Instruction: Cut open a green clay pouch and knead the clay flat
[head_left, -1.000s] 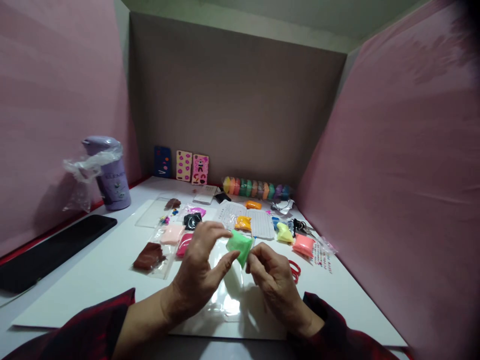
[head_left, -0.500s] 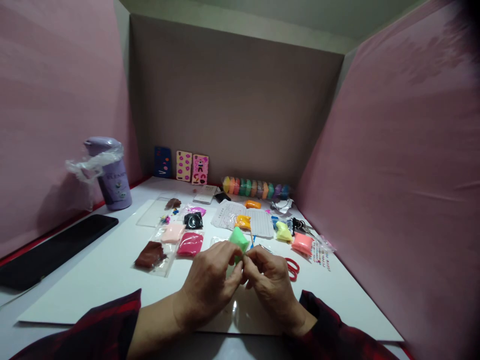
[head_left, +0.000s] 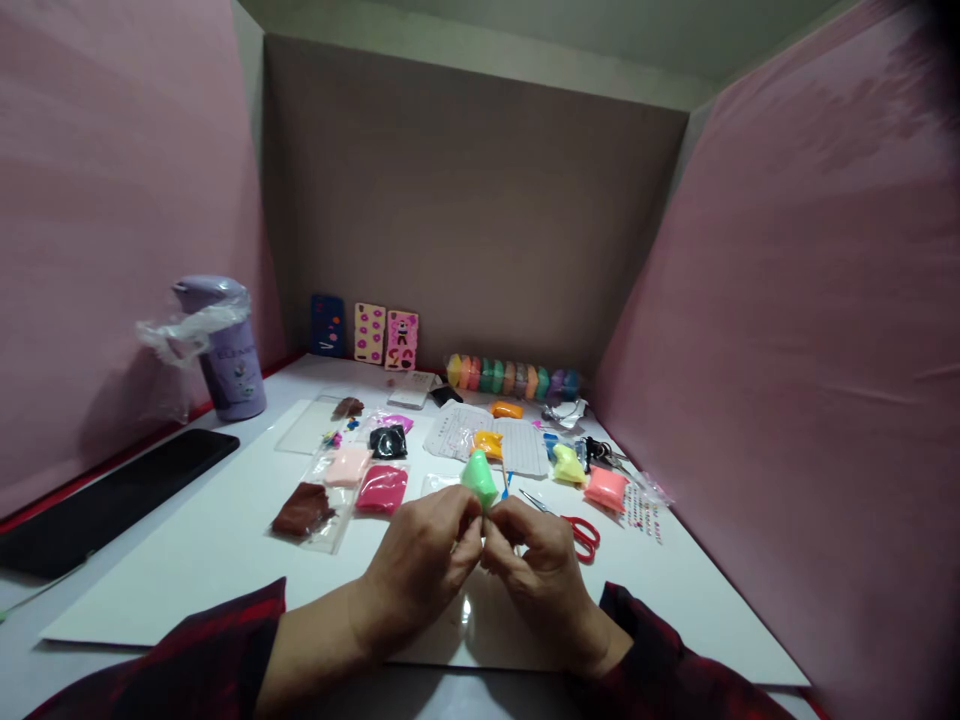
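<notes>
**Both hands pinch a green packet at lower centre**

Just below the middle of the frame, the left hand (head_left: 424, 565) and the right hand (head_left: 536, 565) meet with their fingertips pressed together around the lower end of a small green packet (head_left: 479, 478). Each hand is curled, thumb against forefinger, pinching the packet's edge. The packet stands up above the knuckles, clear of the white board (head_left: 187, 560) below. Dark red sleeves cover both forearms at the bottom edge. A glossy clear sheet (head_left: 465, 610) lies on the board under the wrists.

Just right of the right hand lie red-handled scissors (head_left: 581, 530), flat on the board. Left of the hands sit a magenta packet (head_left: 381, 490) and a brown packet (head_left: 302, 508), with a pale pink packet (head_left: 346, 466) and a black packet (head_left: 388, 441) just behind them. Behind the green packet is an orange-yellow packet (head_left: 487, 444), resting at the edge of a printed paper sheet (head_left: 525, 445). Further right lie a yellow-green packet (head_left: 568, 464) and a salmon packet (head_left: 606, 488).

Toward the back wall, at centre, a row of coloured packets (head_left: 514, 378) stands side by side — to its left, three decorated cards (head_left: 367, 333) lean upright. At the left of the frame stands a purple cup (head_left: 225, 350) with crumpled clear plastic about its top, and in front of it a long, flat black object (head_left: 105, 500).
</notes>
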